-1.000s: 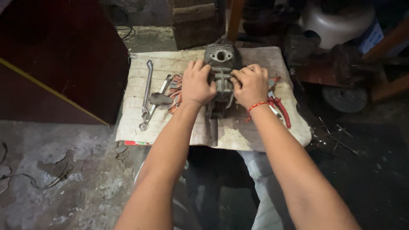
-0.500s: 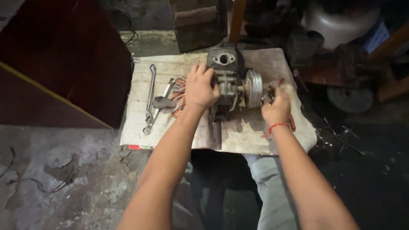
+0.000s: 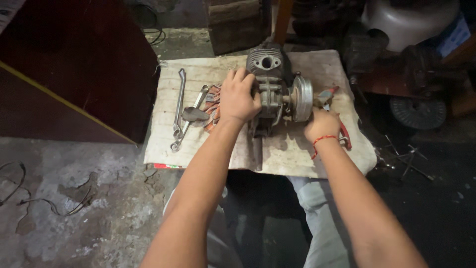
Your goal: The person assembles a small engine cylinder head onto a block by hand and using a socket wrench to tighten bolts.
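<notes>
Small engine block [image 3: 270, 89] sitting upright on stained cloth [image 3: 208, 149] spread over low bench, flywheel [image 3: 301, 98] facing right. Left hand [image 3: 239, 97] pressing on block's left side, fingers curled over casing. Right hand [image 3: 322, 124] closing around red-handled pliers [image 3: 342, 134] just beside flywheel. Wrenches [image 3: 181, 109] lying left of block.

- The left hand [image 3: 239, 97] covers the near side of the small engine [image 3: 272, 84]; what its fingers grip is hidden.
- The right hand [image 3: 322, 124] hides most of the red-handled pliers [image 3: 343, 136].
- The picture's bottom edge cuts off both forearms.
</notes>
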